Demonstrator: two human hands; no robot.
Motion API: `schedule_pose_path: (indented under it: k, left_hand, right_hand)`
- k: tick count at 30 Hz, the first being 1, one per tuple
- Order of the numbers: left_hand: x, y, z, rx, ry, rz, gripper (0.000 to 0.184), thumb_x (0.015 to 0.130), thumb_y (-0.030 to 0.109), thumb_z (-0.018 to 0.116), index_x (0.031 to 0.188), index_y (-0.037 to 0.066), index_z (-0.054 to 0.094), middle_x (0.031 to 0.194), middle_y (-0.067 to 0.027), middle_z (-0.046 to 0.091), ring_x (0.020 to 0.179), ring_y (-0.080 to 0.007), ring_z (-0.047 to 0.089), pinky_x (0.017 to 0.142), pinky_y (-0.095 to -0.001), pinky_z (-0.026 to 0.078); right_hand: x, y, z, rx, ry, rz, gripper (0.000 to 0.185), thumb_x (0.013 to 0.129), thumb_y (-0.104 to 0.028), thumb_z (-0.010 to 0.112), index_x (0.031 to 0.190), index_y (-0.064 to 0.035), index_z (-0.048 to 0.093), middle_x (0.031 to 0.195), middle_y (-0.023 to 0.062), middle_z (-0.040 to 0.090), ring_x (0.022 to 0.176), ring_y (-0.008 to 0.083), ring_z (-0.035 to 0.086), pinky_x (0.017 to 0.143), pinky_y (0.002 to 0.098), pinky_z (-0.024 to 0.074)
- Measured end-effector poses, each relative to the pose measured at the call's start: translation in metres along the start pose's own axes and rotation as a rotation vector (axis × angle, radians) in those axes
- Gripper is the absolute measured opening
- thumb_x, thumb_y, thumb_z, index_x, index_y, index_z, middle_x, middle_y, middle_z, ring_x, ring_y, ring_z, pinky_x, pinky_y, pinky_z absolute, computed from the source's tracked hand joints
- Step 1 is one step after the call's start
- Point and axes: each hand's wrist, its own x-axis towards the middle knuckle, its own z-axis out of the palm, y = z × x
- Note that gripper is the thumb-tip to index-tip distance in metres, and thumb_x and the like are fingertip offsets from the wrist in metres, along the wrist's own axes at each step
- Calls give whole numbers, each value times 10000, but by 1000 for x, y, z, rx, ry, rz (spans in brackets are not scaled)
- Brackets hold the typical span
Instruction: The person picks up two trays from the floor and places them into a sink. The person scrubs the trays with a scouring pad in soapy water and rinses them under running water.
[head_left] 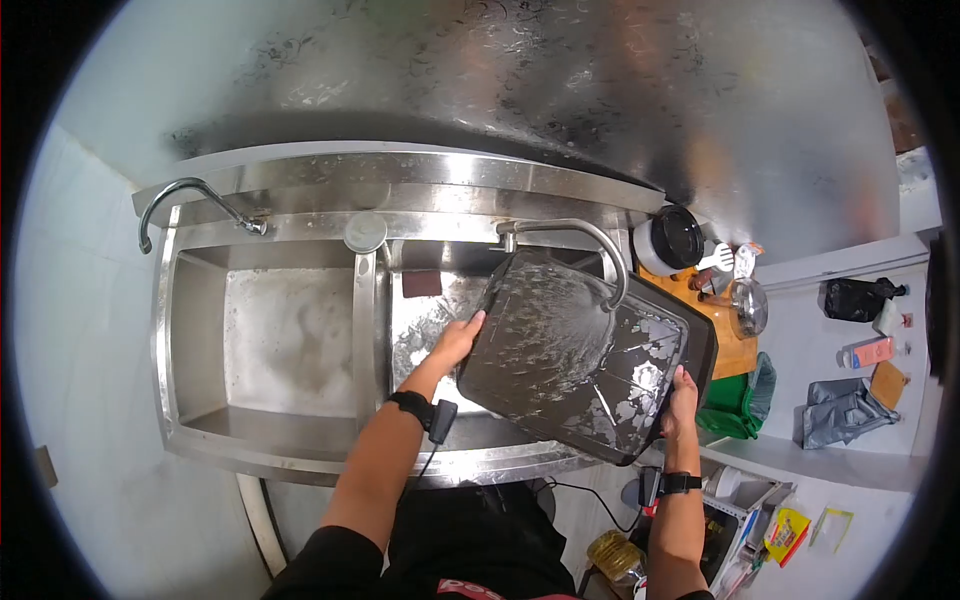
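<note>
A dark rectangular tray (540, 350) is tilted over the right sink basin, wet, with water from the right faucet (612, 262) spreading across its surface. My left hand (457, 340) grips its left edge. At the tray's right edge, my right hand (681, 402) is closed round the rim. Another dark tray edge (703, 345) shows behind it on the right. A brown scouring pad (421, 284) lies in the right basin, to the left of the tray.
The left basin (290, 340) has its own faucet (190, 185). A round lid (366, 233) sits on the divider. Right of the sink are a black-lidded pot (677, 238), a glass jar (748, 307) and a green bin (728, 408). An oil bottle (616, 557) stands below.
</note>
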Motion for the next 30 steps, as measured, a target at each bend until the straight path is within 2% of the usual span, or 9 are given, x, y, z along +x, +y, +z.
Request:
schedule_pose_path:
  k: [6, 8, 10, 14, 20, 22, 23, 26, 30]
  left_hand:
    - [47, 15, -11, -169, 84, 284, 467, 1032, 402, 511, 1085, -29, 681, 973, -93, 701, 901, -178, 616, 860, -338, 480]
    - [42, 33, -22, 37, 184, 74, 468, 1019, 406, 525, 1097, -22, 694, 977, -122, 715, 922, -199, 635, 874, -341, 477]
    - [56, 10, -34, 0, 280, 312, 463, 1008, 407, 533, 1078, -18, 701, 859, -91, 693, 788, -197, 610, 761, -373, 471]
    - [-10, 46, -74, 46, 383, 168, 628, 1024, 515, 443, 1130, -49, 695, 1017, -120, 710, 939, -204, 603, 882, -366, 459]
    - [-84, 39, -141, -396, 191, 335, 626, 1072, 493, 356, 1258, -43, 620, 1187, -134, 685, 1058, -222, 648, 968, -372, 486]
    - [-109, 40, -154, -348, 252, 450, 591, 1073, 481, 368, 1140, -27, 662, 1056, -101, 702, 931, -207, 665, 855, -334, 516]
    - [-131, 57, -142, -406, 450, 447, 534, 1069, 430, 435, 751, 35, 601, 727, 3, 558, 630, -100, 463, 572, -288, 380]
    - [-148, 36, -156, -140, 545, 784, 504, 1053, 349, 467, 681, 22, 559, 666, -22, 559, 581, -116, 463, 530, -280, 356]
    - [-195, 47, -138, -26, 136, 1070, 467, 964, 298, 504, 585, 24, 499, 580, -89, 537, 540, -182, 500, 523, -334, 367]
  right_hand:
    - [-21, 10, 19, -30, -47, 122, 273, 1073, -229, 451, 1070, -26, 633, 964, 75, 698, 828, 178, 653, 791, 339, 527]
    - [-13, 25, 20, -25, -58, 154, 321, 1074, -265, 456, 1099, -3, 639, 1010, 97, 703, 854, 185, 657, 822, 346, 523]
    - [-20, 22, 41, -65, -24, 188, 401, 1072, -322, 462, 1140, 29, 643, 1063, 120, 704, 910, 200, 661, 852, 357, 516]
    - [-12, 38, 71, -151, -57, 149, 491, 1058, -384, 479, 1160, 61, 661, 1134, 132, 689, 993, 210, 635, 917, 367, 476]
    - [4, 46, 133, -265, -204, 248, 517, 1040, -433, 495, 1224, 25, 649, 1194, 149, 666, 1007, 218, 615, 873, 397, 487]
    - [-8, 37, 152, -477, -204, 236, 523, 1021, -497, 474, 1209, -47, 666, 1092, 127, 671, 925, 222, 610, 787, 439, 500]
    - [-2, 37, 152, -496, -360, 328, 516, 1010, -507, 426, 1223, -83, 627, 1006, 125, 631, 869, 247, 601, 738, 476, 521]
    - [8, 45, 152, -298, -367, 444, 511, 1001, -473, 388, 1242, -59, 566, 967, 129, 590, 849, 275, 607, 739, 511, 549]
    - [-21, 5, 133, 267, -575, 543, 618, 995, -536, 346, 1284, -31, 556, 1250, 193, 607, 1100, 364, 627, 941, 549, 511]
